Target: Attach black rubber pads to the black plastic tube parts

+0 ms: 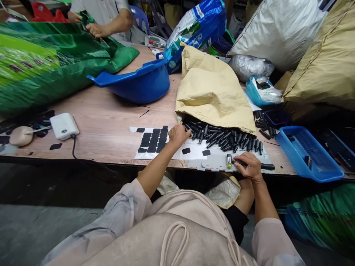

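Note:
My left hand (pixel 179 135) is at the left edge of a pile of small black tapered tubes (pixel 222 137); its fingers are pinched together on one black tube (pixel 188 128). My right hand (pixel 250 165) rests at the table's front edge, closed around the black handle of a small hammer (pixel 229 161). The hammer lies flat, its head silver with a yellowish-green end, pointing left. Beside my left hand lies a white sheet with rows of black rounded-square stickers (pixel 153 140). Two loose black squares (pixel 186 150) sit between the hands. The tubes spill from a yellow woven sack (pixel 213 88).
A blue basin (pixel 138 83) stands behind the stickers. To the right is a blue plastic tray (pixel 310 153). A white charger box (pixel 64 126) with a cable lies left. A big green bag (pixel 55 62) covers the back left, where another person's hands (pixel 97 29) handle it.

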### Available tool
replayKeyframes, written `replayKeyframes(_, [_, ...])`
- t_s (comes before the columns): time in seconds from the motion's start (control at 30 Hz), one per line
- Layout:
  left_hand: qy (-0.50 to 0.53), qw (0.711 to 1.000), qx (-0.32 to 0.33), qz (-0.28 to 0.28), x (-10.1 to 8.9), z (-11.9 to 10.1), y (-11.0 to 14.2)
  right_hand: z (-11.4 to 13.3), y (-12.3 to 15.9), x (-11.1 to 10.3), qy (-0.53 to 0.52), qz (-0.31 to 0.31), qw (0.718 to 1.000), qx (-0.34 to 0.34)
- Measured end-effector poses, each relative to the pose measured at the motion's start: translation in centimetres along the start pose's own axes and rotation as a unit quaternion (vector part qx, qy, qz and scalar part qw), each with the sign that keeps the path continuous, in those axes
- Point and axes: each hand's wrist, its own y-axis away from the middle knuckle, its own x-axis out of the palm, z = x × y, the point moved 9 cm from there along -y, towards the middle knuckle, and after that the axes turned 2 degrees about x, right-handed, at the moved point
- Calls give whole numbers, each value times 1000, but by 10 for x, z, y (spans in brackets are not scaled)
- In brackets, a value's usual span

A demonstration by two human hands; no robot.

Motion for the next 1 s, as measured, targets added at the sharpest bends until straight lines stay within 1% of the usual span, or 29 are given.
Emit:
replayKeyframes(0.07, [18,999,-25,15,4,3,-5,-2,1,1,0,4,1000,10])
replayKeyframes(0.17, [85,994,-51,42,10,14,-6,-5,2,3,0,8,1000,23])
replayKeyframes(0.2, [112,991,-54,42,10,18,-4,-6,2,3,-1,7,1000,24])
replayKeyframes(0.27, [163,986,-42,19,6,23,5,-5,2,4,0,6,1000,23])
replayKeyframes(0.33, [201,979,8,-22,0,18,19,-4,3,4,2,6,1000,20])
replayKeyframes(0.4, [226,969,92,-44,-3,2,40,-3,3,4,4,9,1000,15])
replayKeyframes(0.43, [233,962,140,-39,0,-11,51,-3,3,3,4,10,1000,13])
replayKeyframes(0.5, [228,948,220,-6,13,-36,74,-3,2,2,4,10,1000,14])
replayKeyframes(0.57, [203,940,272,23,30,-56,91,-4,1,1,1,12,1000,18])
replayKeyframes(0.67, [164,926,338,33,54,-77,106,-3,3,0,26,20,999,14])
replayKeyframes(0.73, [155,915,370,36,67,-83,109,-5,6,-2,62,13,998,19])
replayKeyframes(0.8, [158,911,380,37,76,-82,108,-8,11,-5,84,-6,996,30])
replayKeyframes(0.9, [182,908,375,33,82,-77,105,-6,17,-7,73,-15,997,28])
replayKeyframes(1.0, [207,905,371,30,84,-74,102,2,14,-10,35,-29,998,37])
